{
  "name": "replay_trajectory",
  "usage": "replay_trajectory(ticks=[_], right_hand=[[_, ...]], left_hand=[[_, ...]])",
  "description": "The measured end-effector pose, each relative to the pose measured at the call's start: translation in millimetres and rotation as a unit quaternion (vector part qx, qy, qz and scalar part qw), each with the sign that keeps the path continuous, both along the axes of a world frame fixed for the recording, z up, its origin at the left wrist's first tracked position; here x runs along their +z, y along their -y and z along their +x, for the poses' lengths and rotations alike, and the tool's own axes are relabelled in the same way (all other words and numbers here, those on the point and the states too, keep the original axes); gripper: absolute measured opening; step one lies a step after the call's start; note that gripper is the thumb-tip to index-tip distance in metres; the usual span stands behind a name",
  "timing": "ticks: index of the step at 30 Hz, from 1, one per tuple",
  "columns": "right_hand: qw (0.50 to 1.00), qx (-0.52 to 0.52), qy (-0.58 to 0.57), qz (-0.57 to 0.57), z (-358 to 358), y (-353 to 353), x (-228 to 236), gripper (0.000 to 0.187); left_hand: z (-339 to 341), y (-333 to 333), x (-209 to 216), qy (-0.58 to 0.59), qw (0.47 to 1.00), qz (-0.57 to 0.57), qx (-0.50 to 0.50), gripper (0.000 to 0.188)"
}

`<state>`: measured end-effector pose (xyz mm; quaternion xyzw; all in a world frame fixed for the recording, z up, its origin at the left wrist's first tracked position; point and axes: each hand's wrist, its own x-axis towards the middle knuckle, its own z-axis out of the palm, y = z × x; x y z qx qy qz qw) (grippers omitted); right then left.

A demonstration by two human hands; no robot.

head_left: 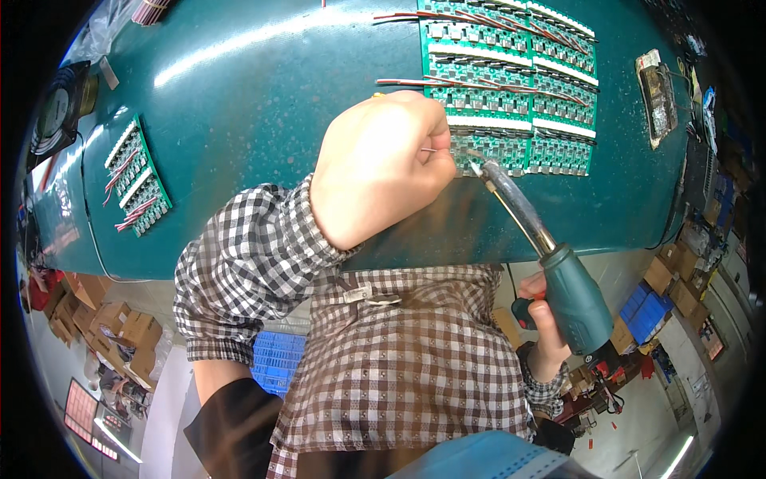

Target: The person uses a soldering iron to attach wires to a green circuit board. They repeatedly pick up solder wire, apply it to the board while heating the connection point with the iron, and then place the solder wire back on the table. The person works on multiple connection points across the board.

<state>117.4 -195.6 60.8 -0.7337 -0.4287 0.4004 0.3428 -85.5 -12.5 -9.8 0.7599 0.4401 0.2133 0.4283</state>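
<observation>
My left hand (379, 164) is closed in a pinch on a thin wire (431, 150) at the lower left edge of a panel of green circuit boards (562, 152). My right hand (549, 335) grips the green handle of a soldering gun (576, 299). Its metal tip (479, 169) points up and left, close to the board's lower edge beside my left fingertips. Whether the tip touches the board I cannot tell. Bundles of red, white and black wires (479, 85) lie across the upper rows of the panel.
A smaller circuit board piece (137, 176) with wires lies at the left of the green table (263, 120). A black fan (60, 108) stands at the far left edge. A dark, worn block (657, 100) lies to the right. Cardboard boxes (128, 331) and a blue crate (278, 361) stand below.
</observation>
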Motion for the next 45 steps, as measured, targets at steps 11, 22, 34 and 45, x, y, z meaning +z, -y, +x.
replay_trajectory(ticks=[11,22,34,45], right_hand=[[0.998,0.052,0.032,0.008,1.8,-0.4,-5.2,0.035],[1.000,-0.012,-0.001,-0.009,-2.4,1.7,1.1,0.034],[0.989,-0.092,-0.113,-0.003,-11.5,-1.0,0.4,0.056],[0.989,-0.075,-0.129,-0.015,-10.0,6.4,-3.1,0.057]], left_hand=[[0.2,-0.1,1.4,-0.014,1.000,0.005,-0.002,0.008],[0.7,0.4,1.3,-0.012,1.000,0.012,0.002,0.008],[-1.4,6.4,1.9,-0.020,0.999,0.039,0.006,0.008],[1.4,12.6,-4.2,0.015,0.995,0.096,0.027,0.015]])
